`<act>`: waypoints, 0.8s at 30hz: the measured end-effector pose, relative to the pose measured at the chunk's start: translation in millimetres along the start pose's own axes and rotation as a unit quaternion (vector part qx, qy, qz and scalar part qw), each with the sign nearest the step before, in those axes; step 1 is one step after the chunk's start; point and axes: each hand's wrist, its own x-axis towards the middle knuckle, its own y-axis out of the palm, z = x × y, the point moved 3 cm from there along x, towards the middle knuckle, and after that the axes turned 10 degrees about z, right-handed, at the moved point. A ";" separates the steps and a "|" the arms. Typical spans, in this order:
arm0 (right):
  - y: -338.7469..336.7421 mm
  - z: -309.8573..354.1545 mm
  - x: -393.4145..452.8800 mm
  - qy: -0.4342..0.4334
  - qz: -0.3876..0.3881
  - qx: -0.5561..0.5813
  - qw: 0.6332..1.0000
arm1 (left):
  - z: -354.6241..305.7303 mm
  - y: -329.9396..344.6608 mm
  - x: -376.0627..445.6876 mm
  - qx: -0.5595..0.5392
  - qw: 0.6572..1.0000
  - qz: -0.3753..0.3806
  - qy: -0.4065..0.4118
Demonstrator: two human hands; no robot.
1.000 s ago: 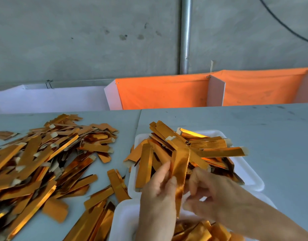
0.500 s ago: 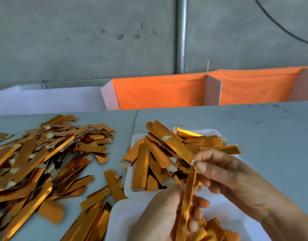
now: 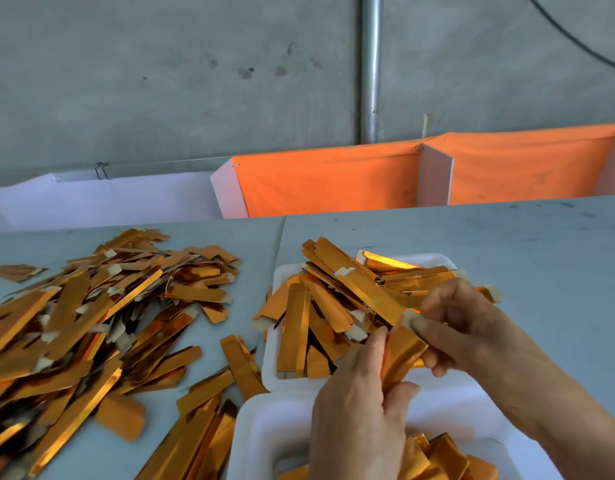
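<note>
Fingers (image 3: 429,330) of the right hand (image 3: 472,323) pinch the pale tab (image 3: 410,318) at the upper end of one gold strip (image 3: 401,356). The left hand (image 3: 359,420) grips the strip's lower half, thumb on one side and fingers on the other. Held at both ends like this, the strip is probably being squeezed open or folded into shape; I cannot tell which. It hangs in the air above the middle of the counter's (image 3: 541,254) near edge, touching neither tray. Just below the hands, the near tray (image 3: 264,431) holds a few short gold pieces (image 3: 448,459), likely finished ones dropped close by. Behind the hands, the far tray (image 3: 271,372) is heaped with longer strips (image 3: 334,306). Flat strips (image 3: 91,323) sprawl across the counter's left side, within easy reach as stock.
</note>
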 end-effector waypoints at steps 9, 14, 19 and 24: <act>9.4 -6.1 -1.1 0.067 0.050 -0.237 0.968 | 0.0 2.8 3.2 0.063 0.998 -0.001 0.001; 8.6 5.3 -3.4 0.006 -0.068 -0.222 0.973 | 3.5 -1.0 4.3 0.059 0.998 -0.023 -0.015; 12.3 5.4 -3.2 0.021 -0.026 -0.254 0.967 | 1.2 -0.2 3.2 0.063 0.998 -0.007 -0.020; 10.6 2.1 -0.9 0.059 -0.022 -0.167 0.984 | -0.7 1.1 4.6 0.078 0.997 0.002 -0.023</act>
